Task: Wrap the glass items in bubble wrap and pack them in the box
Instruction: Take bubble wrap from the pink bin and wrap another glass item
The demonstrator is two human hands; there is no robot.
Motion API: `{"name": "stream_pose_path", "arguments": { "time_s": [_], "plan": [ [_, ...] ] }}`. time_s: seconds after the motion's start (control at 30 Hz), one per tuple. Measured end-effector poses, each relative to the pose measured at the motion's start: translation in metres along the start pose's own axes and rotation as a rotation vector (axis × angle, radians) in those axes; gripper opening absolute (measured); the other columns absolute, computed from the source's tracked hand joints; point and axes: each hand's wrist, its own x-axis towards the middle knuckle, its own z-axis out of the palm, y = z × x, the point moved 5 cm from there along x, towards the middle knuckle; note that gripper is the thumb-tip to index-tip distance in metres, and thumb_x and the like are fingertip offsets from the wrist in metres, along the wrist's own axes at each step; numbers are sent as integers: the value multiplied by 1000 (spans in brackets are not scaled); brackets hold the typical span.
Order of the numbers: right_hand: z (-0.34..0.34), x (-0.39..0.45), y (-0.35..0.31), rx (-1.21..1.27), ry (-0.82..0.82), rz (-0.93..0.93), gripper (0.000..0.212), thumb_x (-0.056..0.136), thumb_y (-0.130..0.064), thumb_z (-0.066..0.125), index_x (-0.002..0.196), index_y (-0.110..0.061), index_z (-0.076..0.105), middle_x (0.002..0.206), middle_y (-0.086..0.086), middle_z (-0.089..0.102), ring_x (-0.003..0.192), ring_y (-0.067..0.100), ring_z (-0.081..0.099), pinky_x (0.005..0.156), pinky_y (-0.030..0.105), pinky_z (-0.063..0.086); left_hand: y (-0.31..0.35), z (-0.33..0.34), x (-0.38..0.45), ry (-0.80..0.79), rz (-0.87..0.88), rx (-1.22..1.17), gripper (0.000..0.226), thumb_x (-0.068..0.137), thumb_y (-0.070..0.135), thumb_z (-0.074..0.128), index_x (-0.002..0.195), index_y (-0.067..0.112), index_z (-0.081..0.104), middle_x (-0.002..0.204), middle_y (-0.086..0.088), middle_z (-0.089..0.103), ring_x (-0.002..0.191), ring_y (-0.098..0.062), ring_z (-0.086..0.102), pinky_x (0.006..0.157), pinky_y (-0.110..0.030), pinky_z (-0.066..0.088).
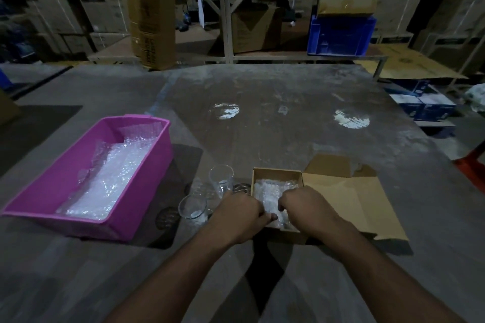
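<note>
Hiding their fingers, both hands press bubble wrap into the box.

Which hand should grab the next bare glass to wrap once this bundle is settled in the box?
Left, probably. The two unwrapped glasses stand just left of the cardboard box, right beside the left hand. The right hand is over the wrapped bundle and would have to cross over.
</note>
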Motion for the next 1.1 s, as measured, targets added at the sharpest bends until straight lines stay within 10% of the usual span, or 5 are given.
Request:
{"name": "stream_pose_path", "arguments": {
  "time_s": [0.23, 0.53, 1.1],
  "plan": [
    [-44, -13, -5, 475, 356, 128, 34, 97, -16, 51, 121, -31, 71, 119, -9, 71, 102, 13, 66, 87, 30, 53, -8, -34, -36, 213, -160, -260, 34, 101, 50, 50, 99, 24, 73, 95, 3, 72, 85, -15, 65, 74, -33, 51],
    [-84, 9, -89, 963, 370, -256, 22, 97, -20, 59, 107, -30, 76, 100, -15, 73, 90, 3, 66, 82, 39, 56, -61, -68, -130, 754, -562, -481, 21, 94, 48, 64, 85, 31, 73, 69, 20, 67, 65, 0, 64, 59, -26, 49],
    [-141, 166, -289, 464, 342, -260, 29, 88, -21, 67, 116, -12, 69, 115, 5, 68, 107, 25, 61, 86, 35, 51, -291, -39, -226, 817, -746, -626, 18, 91, 39, 72, 100, 23, 74, 88, 9, 75, 77, -3, 69, 76, -38, 59]
  ]
}}
